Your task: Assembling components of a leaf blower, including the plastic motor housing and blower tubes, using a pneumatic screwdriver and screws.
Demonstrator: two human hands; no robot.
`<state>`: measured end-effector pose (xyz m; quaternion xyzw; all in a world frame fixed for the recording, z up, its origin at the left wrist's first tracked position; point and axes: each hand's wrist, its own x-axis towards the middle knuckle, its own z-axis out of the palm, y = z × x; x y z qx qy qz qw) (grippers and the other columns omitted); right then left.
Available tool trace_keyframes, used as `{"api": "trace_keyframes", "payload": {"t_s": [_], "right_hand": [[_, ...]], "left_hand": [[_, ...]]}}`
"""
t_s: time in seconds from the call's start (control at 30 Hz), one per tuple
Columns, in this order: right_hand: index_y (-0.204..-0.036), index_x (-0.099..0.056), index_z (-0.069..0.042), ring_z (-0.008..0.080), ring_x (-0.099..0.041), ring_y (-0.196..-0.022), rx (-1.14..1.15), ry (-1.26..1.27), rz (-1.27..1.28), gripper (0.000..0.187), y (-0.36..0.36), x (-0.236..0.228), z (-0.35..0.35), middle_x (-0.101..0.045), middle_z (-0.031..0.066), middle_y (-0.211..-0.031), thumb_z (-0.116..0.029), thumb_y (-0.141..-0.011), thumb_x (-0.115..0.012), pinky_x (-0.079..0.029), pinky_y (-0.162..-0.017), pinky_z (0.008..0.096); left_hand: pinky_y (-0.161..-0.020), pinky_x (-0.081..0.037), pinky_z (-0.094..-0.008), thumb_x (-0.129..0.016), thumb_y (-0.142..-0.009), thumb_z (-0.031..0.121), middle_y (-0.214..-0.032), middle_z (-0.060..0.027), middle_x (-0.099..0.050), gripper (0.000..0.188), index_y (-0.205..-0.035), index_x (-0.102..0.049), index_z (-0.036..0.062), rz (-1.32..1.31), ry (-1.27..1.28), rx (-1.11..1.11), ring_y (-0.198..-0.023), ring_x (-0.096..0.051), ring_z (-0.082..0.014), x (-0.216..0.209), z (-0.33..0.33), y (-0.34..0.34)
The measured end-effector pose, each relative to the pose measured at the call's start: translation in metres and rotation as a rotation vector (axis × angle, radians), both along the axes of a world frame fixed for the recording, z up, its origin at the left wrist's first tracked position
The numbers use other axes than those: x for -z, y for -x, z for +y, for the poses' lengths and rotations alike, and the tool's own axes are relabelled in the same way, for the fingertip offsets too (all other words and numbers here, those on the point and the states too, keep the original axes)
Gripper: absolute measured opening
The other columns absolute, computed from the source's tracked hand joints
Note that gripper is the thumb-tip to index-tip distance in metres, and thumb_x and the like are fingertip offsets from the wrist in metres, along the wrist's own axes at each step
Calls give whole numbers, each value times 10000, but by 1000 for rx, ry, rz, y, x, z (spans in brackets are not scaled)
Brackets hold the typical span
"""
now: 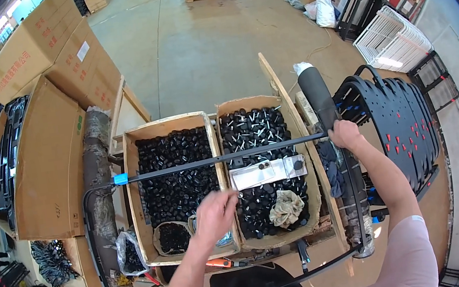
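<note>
A black metal tube frame (186,166) with rounded corners and blue tape lies across two wooden boxes and the wrapped rolls beside them. At its far right corner, my right hand (345,133) is closed around the tube. My left hand (214,215) hovers over the divider between the boxes, fingers pinched together; anything in them is too small to make out. Small black plastic caps (169,149) fill the left box. The right box holds black-headed screws or studs (253,125), a white tray (258,174) with a few small parts, and a crumpled beige cloth (287,209).
Orange-handled tool (226,262) and a black-handled tool (303,253) sit at the boxes' near edge. Tall cartons (48,169) stand left. Black perforated panels (396,120) and white wire racks (393,38) lean at right. A wooden board (288,100) rises beside the right box.
</note>
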<state>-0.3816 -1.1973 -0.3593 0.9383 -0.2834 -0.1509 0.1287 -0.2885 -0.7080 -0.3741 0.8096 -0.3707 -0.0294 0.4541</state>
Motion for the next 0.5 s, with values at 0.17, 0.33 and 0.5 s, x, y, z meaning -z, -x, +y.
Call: {"api": "trace_keyframes", "payload": {"t_s": [0.17,0.33,0.5], "right_hand": [[-1061,-768,10,387,-754,-1007,83,-64,25,694,-20,-31,15,-767,234,-1050,-651,-917,-608,-604,-866,483],[-1058,-752,4,359,-756,-1031,94,-122,214,571,-22,-32,14,-768,215,-1072,-506,-800,-749,-606,-885,462],[-1108,-739,-14,325,-772,-1012,-45,-69,182,438,-30,-22,1,-782,186,-1070,-303,-779,-763,-616,-862,430]], "left_hand": [[-885,-511,-456,-652,-961,153,-969,-117,-721,111,-1019,-705,74,-212,-110,109,-957,-671,-332,10,-93,-109],[-1005,-496,-477,-607,-979,175,-1147,-104,-717,189,-1096,-742,113,-374,-625,252,-1131,-661,-303,86,-162,-183],[-1044,-499,-468,-599,-985,194,-1304,-146,-678,285,-1231,-742,186,-425,-1138,469,-1222,-675,-331,130,-204,-195]]}}
